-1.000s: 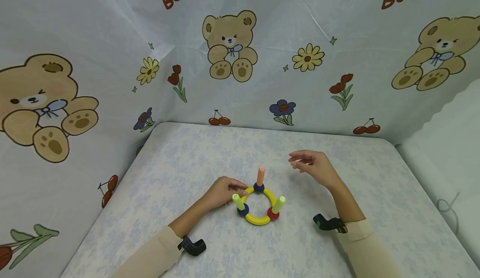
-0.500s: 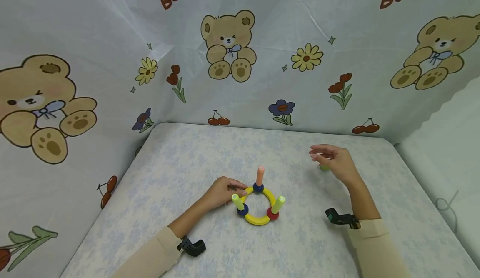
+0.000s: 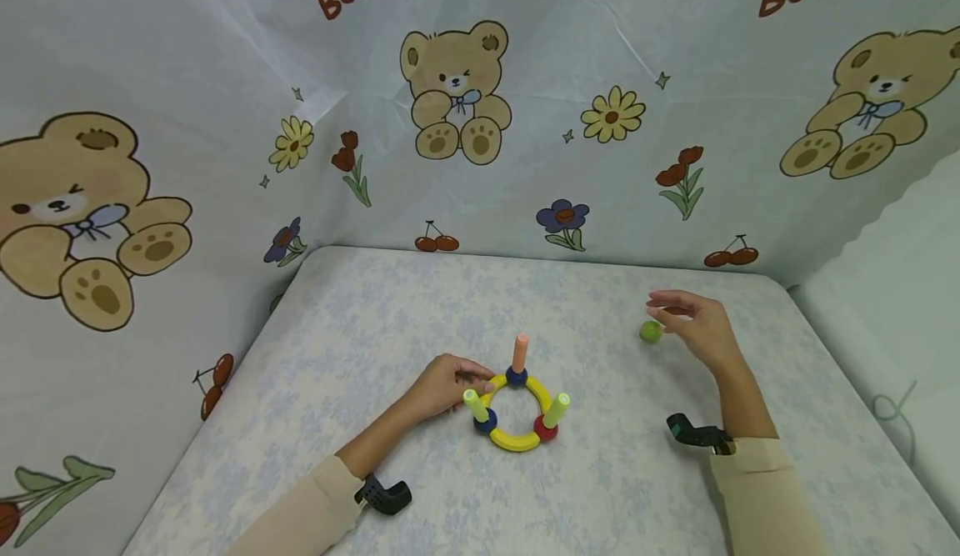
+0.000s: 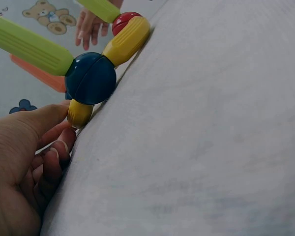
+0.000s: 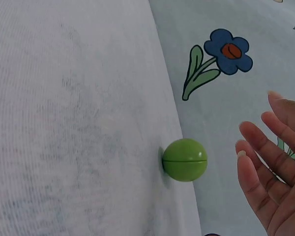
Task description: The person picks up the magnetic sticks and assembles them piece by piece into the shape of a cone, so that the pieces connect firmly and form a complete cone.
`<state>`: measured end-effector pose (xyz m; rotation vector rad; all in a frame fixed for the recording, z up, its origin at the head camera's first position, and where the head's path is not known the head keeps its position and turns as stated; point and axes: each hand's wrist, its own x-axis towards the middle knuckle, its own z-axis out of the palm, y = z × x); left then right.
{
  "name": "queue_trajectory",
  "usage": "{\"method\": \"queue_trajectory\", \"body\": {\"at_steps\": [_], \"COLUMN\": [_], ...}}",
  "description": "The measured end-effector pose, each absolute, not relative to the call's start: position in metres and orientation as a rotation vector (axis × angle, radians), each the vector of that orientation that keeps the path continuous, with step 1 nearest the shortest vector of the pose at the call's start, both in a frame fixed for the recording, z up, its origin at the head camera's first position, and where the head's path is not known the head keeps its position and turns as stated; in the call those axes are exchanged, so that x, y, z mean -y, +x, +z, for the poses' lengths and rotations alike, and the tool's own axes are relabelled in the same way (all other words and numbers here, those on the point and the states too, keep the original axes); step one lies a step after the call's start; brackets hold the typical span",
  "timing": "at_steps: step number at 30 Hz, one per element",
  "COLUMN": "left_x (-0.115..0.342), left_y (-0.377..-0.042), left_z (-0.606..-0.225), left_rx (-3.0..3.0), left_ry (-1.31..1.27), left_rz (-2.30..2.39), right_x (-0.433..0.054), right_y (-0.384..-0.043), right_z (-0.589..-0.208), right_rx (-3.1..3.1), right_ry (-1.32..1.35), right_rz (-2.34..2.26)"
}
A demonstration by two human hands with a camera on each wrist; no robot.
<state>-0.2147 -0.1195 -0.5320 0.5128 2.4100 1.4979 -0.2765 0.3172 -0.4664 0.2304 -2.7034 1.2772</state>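
A ring (image 3: 513, 442) of yellow curved pieces lies on the table, joined by two blue balls (image 3: 485, 421) and a red ball (image 3: 546, 428). Two light green sticks (image 3: 557, 410) and one orange stick (image 3: 521, 353) rise from these balls. My left hand (image 3: 444, 385) pinches a yellow curved piece (image 4: 80, 114) at the ring's left side, thumb over it and fingers underneath. To the right, a green ball (image 5: 185, 160) with a seam line rests on the table. My right hand (image 3: 693, 323) hovers beside it with relaxed, slightly bent fingers, holding nothing.
The table (image 3: 375, 306) has a pale blue mottled cover. A white cloth (image 3: 315, 64) printed with bears and flowers hangs behind and at the left. Each wrist carries a black camera (image 3: 384, 495). A thin cord (image 3: 892, 413) lies at the far right.
My right hand has moved right, away from the ring, and the green ball that it had hidden in the head view now shows. The left hand and the ring have stayed in place.
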Motion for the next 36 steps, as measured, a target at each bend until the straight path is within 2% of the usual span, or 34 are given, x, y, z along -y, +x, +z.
{"method": "queue_trajectory", "body": {"at_steps": [13, 36], "left_x": [0.119, 0.12], "left_y": [-0.218, -0.215], "left_z": [-0.532, -0.533], "left_rx": [-2.409, -2.402], "left_ry": [0.529, 0.524], "left_rz": [1.506, 1.515], "right_x": [-0.337, -0.332], "right_y": [-0.278, -0.281], "right_z": [-0.479, -0.495], "right_rx": [2.851, 2.957], "right_ry": [0.102, 0.298], "right_rz": [1.187, 1.111]}}
